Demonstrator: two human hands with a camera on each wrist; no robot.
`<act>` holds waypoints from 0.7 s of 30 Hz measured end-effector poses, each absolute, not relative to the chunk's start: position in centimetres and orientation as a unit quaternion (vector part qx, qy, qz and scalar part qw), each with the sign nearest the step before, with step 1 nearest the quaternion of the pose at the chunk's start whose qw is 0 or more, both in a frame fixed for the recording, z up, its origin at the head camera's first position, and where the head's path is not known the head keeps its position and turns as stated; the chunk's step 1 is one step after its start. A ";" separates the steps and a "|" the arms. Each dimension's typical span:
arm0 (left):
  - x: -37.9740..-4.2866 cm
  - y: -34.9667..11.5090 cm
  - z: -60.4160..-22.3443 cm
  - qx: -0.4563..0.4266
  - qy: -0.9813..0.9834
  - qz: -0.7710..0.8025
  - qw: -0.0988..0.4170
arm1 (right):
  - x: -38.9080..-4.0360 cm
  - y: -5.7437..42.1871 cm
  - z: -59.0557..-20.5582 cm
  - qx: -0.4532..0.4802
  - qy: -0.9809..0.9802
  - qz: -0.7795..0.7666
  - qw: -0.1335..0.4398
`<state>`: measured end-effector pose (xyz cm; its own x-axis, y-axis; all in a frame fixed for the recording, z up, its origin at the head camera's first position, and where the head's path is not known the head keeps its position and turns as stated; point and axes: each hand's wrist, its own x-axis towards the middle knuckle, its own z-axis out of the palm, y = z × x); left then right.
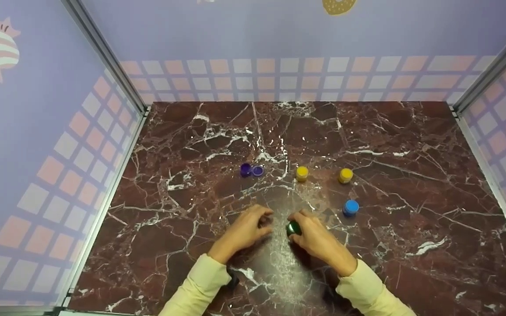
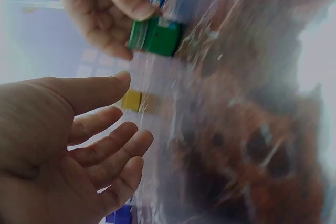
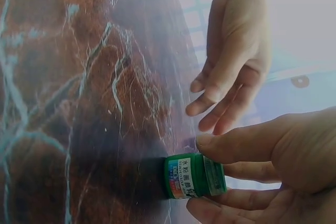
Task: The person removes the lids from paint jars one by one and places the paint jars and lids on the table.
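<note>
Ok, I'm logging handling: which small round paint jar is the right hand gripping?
The green, white-labelled plastic jar: the right hand pinches it at the lid, while the two round yellow jars, blue plastic jar and purple plastic jar are untouched.

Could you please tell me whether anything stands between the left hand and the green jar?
Nothing visible does: the head view shows only tabletop between the left hand and the green jar, which the right hand holds. The blue jar stands outside that gap.

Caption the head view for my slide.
Right hand grips a green jar, left hand empty, two yellow jars and a blue jar nearby.
</note>
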<state>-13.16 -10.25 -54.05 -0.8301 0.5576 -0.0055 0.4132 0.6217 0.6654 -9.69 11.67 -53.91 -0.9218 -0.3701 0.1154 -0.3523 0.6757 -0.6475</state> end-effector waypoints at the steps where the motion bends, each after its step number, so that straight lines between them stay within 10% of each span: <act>1: -13.0 -10.1 -54.1 0.276 0.893 0.338 0.110 | -9.6 11.6 -53.9 -0.198 0.915 -0.352 0.018; 21: -11.3 -7.9 -55.3 0.327 0.887 0.306 0.116 | -8.6 11.5 -53.4 -0.226 0.908 -0.351 0.023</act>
<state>-11.33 -7.94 -55.32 -0.7592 0.6508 -0.0055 0.5090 0.5990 0.6182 -8.59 11.50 -53.38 -0.8963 -0.4277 0.1168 -0.3951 0.6512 -0.6479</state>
